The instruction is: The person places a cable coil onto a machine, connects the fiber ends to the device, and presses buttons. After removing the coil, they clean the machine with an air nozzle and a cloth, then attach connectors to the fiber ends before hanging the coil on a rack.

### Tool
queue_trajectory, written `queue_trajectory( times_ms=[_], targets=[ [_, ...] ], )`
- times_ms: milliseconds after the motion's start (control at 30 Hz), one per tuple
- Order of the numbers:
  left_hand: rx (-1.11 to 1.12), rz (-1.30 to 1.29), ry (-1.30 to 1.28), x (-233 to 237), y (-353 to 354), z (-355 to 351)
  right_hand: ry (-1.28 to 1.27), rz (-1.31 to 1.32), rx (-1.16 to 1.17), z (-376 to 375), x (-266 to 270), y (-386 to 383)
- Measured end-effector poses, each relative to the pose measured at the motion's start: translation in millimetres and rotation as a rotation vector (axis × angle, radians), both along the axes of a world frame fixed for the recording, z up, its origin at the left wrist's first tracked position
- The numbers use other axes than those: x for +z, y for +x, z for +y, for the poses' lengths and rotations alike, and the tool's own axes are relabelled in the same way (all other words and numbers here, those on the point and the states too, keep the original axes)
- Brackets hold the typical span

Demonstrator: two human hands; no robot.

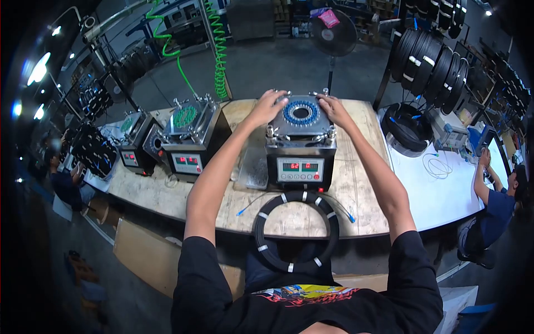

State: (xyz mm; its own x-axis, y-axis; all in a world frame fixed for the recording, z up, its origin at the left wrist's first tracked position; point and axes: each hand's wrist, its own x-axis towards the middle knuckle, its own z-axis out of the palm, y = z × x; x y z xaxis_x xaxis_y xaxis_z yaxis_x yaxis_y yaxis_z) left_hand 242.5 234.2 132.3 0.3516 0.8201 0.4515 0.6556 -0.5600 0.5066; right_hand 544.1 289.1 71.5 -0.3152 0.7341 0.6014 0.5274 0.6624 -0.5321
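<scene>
A polishing machine (300, 146) stands before me on the bench, its red display lit. On top, a square metal plate (303, 129) carries a ring of blue connectors (302, 113) around a dark centre. My left hand (268, 108) is curled at the plate's far left corner, around a metal clamp. At the far right corner, my right hand (335, 111) closes around another clamp; its fingertips are partly hidden. Metal posts stand at both near corners. A black cable coil (260, 229) with white ties and blue-tipped ends overhangs the bench's front edge.
Two similar machines (194, 139) (135, 139) with green connector rings stand to the left. Green coiled air hoses (220, 67) hang behind. A fan (334, 33) stands beyond the bench (361, 167). Cable coils (409, 131) lie on the right. Co-workers (497, 209) sit at both sides.
</scene>
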Motion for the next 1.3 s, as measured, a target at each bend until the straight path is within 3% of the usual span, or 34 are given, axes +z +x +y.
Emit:
queue_trajectory(
  times_ms=[67,133,200,300,400,500,600,700,800,933,1033,1133,1200,1267,1300],
  targets=[
    [-0.046,-0.238,-0.002,-9,-17,-25,-0.147,0.115,0.069,-33,6,10],
    [0.038,-0.267,0.097,-21,-33,-61,-0.083,0.281,0.138,-53,-13,19],
    [0.141,-0.345,0.072,-39,-49,-107,-0.273,0.265,0.033,-89,-28,31],
    [0.236,-0.377,0.017,-86,-78,-156,-0.289,0.202,-0.056,-141,-69,45],
    [0.255,-0.232,-0.192,-132,-95,-207,-0.414,0.169,-0.029,-188,-119,60],
    [0.132,-0.217,-0.384,-197,-106,-238,-0.633,0.0,0.012,-241,-147,70],
    [0.03,-0.008,-0.235,-242,-109,-264,-0.815,0.012,0.035,-284,-159,71],
    [0.031,0.085,-0.323,-240,-115,-274,-0.788,-0.008,-0.047,-316,-142,75],
    [0.115,-0.115,-0.543,-220,-117,-284,-0.759,0.125,-0.159,-339,-129,83],
    [0.105,-0.415,-0.467,-171,-115,-288,-0.444,0.366,-0.265,-357,-86,63],
    [0.024,-0.689,-0.372,-145,-83,-285,-0.39,0.445,-0.209,-351,-57,29],
    [0.063,-0.417,-0.172,-98,-42,-283,-0.077,0.321,-0.146,-337,-26,-13],
    [0.046,-0.516,-0.057,-97,-14,-271,-0.101,0.38,-0.094,-323,-26,-30],
    [0.05,-0.554,0.075,-106,4,-256,-0.291,0.449,-0.048,-316,-22,-42],
    [0.051,-0.628,-0.028,-109,12,-254,-0.359,0.484,-0.045,-316,-18,-49]
  ],
)
